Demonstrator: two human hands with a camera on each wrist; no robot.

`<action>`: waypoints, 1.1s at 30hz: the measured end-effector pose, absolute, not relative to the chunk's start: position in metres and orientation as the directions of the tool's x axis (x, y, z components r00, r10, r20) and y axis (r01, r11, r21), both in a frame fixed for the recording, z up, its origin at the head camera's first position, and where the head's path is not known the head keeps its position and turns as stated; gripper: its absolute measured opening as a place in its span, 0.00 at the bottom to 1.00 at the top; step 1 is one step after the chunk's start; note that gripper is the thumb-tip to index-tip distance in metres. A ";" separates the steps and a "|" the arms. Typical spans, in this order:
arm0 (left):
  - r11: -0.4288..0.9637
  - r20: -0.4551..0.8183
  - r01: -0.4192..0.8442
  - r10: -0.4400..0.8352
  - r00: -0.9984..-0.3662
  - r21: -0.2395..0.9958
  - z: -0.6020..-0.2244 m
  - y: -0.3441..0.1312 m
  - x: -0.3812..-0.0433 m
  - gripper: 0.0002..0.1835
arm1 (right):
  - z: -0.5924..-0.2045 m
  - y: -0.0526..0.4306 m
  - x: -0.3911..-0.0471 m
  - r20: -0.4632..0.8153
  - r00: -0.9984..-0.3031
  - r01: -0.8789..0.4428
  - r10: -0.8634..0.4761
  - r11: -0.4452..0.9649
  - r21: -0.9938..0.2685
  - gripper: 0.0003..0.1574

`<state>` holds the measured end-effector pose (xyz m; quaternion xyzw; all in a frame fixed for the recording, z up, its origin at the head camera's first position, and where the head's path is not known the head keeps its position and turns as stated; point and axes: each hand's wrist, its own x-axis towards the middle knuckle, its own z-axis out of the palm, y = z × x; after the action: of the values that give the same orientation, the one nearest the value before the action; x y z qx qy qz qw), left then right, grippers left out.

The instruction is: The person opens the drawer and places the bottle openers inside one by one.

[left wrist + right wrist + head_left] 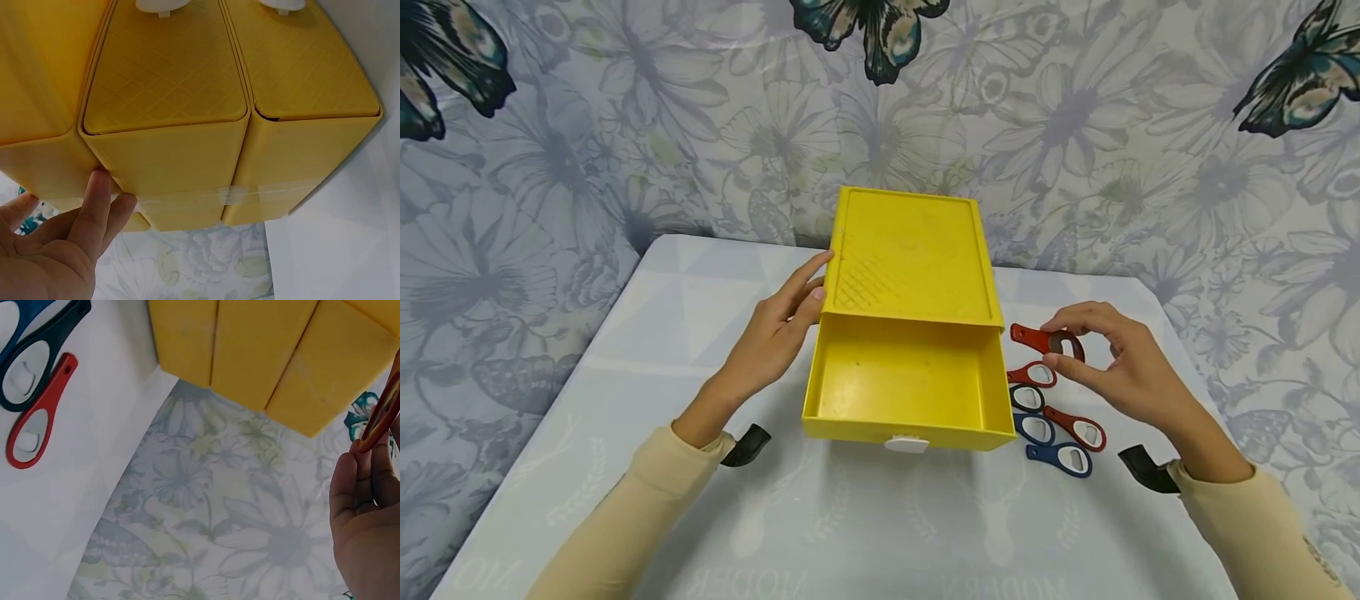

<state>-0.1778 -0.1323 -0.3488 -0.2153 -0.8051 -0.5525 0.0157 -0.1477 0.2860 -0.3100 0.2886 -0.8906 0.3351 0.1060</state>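
Observation:
A yellow drawer unit (pixel 917 254) stands mid-table, its top drawer (pixel 906 379) pulled out toward me and its bare inside showing. My left hand (pixel 771 333) touches the unit's left side with extended fingers. In the left wrist view, its fingertips meet the yellow wall near a strip of clear tape (pixel 234 195). To the right of the unit, my right hand (pixel 1112 358) pinches a red bottle opener (pixel 1028 337) by its looped end, above the table. Beneath it lie more bottle openers: a red one (pixel 1077 429), a blue one (pixel 1060 458), a black one (pixel 1027 397) and others.
Two shut drawers (pixel 169 69) with white knobs show in the left wrist view. The white table (pixel 865 533) ends at a back edge against the flowered wall covering (pixel 1075 167). Butterfly figures (pixel 880 33) show higher up.

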 end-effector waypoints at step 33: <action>0.280 0.266 0.360 0.322 -0.909 0.890 -0.351 -0.135 -0.179 0.27 | -0.253 0.198 -0.130 0.282 -0.661 -0.733 -0.695 0.520 -0.439 0.24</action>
<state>-0.1793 -0.1345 -0.3512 -0.2130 -0.7998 -0.5610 0.0170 -0.1296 0.1981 -0.2528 0.4100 -0.8710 0.2685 0.0353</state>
